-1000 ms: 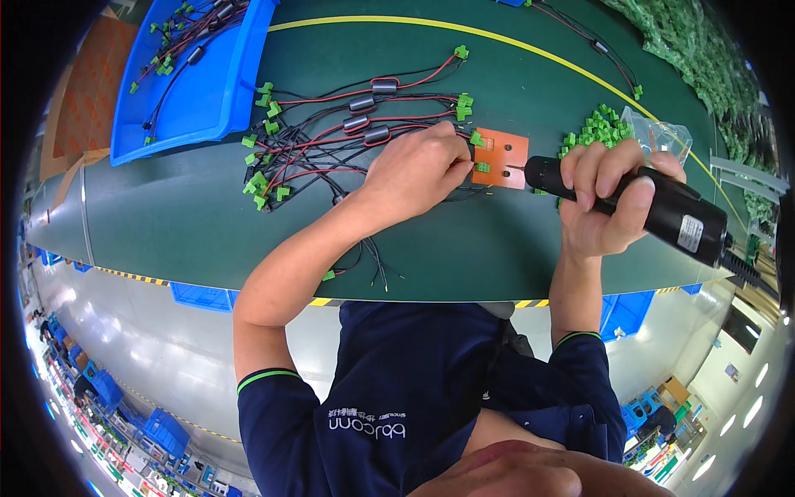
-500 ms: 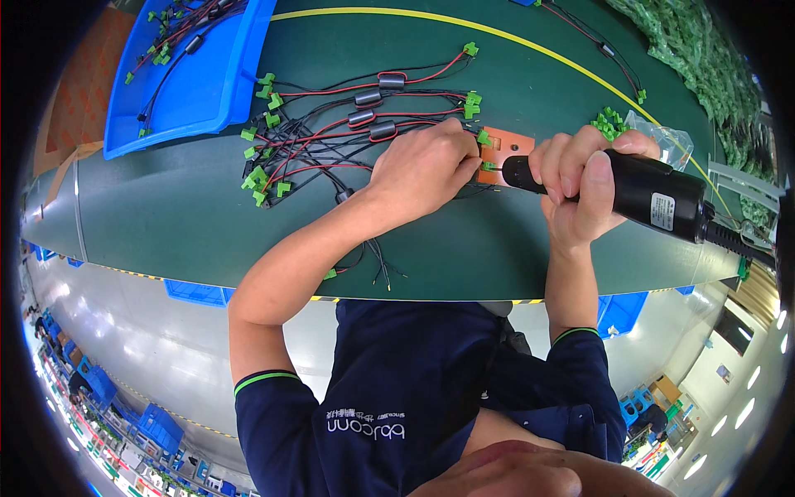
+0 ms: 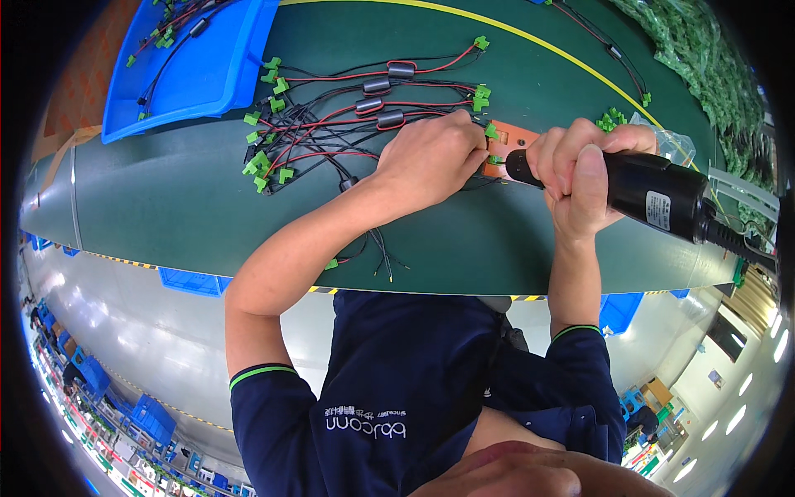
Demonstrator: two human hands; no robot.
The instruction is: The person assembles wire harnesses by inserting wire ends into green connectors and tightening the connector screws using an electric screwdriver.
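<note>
My right hand (image 3: 575, 174) is wrapped round a black corded electric screwdriver (image 3: 654, 189), which lies nearly level with its nose over a small orange fixture block (image 3: 515, 139). Green terminal connectors (image 3: 492, 131) sit at the fixture's left side, one right by the screwdriver's nose; the bit's tip is too small to make out. At that same edge the fingers of my left hand (image 3: 432, 157) are pinched together, palm down. What they hold is hidden, though thin dark wires show just below the fingertips. Beside this hand lie several red and black cables (image 3: 331, 124) with black cylinders and green connectors.
A blue bin (image 3: 186, 83) holding more cables stands at the far left. Loose green connectors (image 3: 611, 119) and a clear plastic bag (image 3: 675, 147) lie beyond my right hand. Green bubble wrap (image 3: 704, 66) is heaped at the far right. Another cable (image 3: 609, 48) lies near the yellow line.
The whole view has shifted slightly. Both hands keep their grips at the fixture, and the screwdriver's nose sits marginally closer to the green connector.
</note>
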